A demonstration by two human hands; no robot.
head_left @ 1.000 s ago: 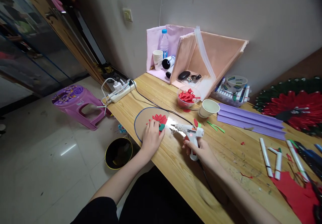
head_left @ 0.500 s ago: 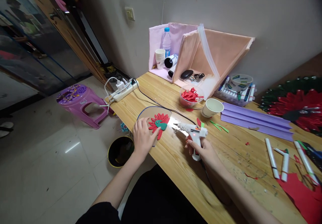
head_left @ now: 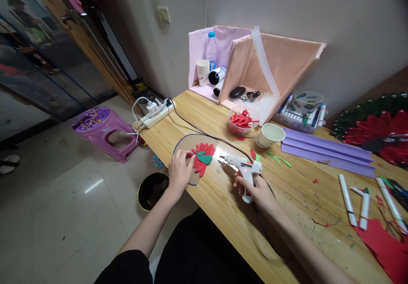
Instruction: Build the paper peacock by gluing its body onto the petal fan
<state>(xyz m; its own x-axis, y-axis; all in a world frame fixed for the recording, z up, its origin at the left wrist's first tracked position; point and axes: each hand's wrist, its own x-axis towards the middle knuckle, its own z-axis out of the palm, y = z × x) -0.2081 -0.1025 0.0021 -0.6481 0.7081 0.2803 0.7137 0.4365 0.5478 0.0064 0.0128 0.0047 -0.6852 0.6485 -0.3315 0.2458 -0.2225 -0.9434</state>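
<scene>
A red petal flower with a green bird-shaped piece (head_left: pixel 204 158) at its middle lies on a blue-edged clear sheet (head_left: pixel 191 140) at the table's front edge. My left hand (head_left: pixel 180 169) rests over the sheet's left part, thumb and forefinger drawn together at the left red petals. Its other fingers are curled and partly hidden. In my right hand (head_left: pixel 253 188) is a white hot glue gun (head_left: pixel 247 169), gripped by its handle. The nozzle points left toward the flower, a short gap away, and a small red light shows on its body.
Behind are a bowl of red pieces (head_left: pixel 242 120), a paper cup (head_left: pixel 270 135) and a purple folded strip (head_left: pixel 327 152). White markers (head_left: pixel 347 201) and red felt (head_left: pixel 379 243) lie right. A black cord (head_left: pixel 204 132) crosses the table from the power strip (head_left: pixel 158 116). A bin (head_left: pixel 153 191) stands below.
My left thumb has come off the green piece and moved up-left to the petals by the forefinger. The right hand and glue gun have hardly moved.
</scene>
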